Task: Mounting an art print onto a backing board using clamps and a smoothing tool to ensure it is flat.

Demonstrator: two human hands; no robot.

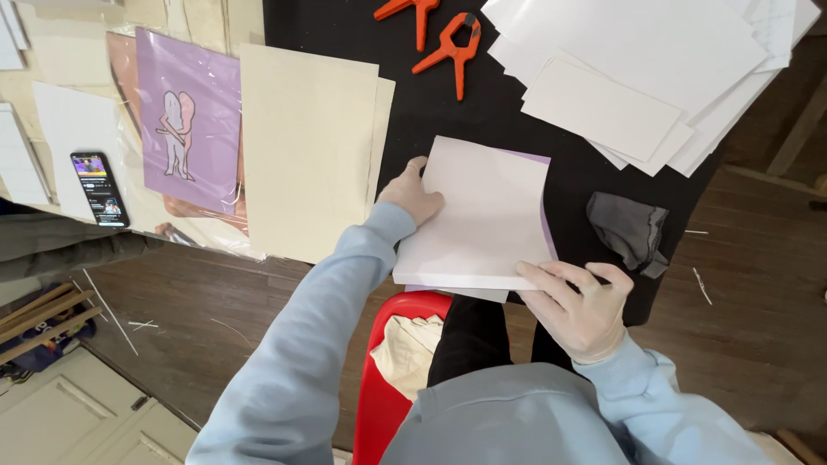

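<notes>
A stack of white sheets (482, 215) lies on the black table (431, 112), with a lilac sheet showing along its right and bottom edges. My left hand (412, 194), in a pale glove, grips the stack's left edge. My right hand (581, 306), also gloved, holds the stack's near right corner, thumb on top. Both sleeves are light blue.
Two orange spring clamps (452, 47) lie at the table's far side. A loose pile of white sheets (655, 69) fills the far right. A dark grey cloth (629, 228) lies right of the stack. Cream boards (310, 146), a lilac print (185, 120) and a phone (99, 188) sit left. A red chair (388, 379) is below.
</notes>
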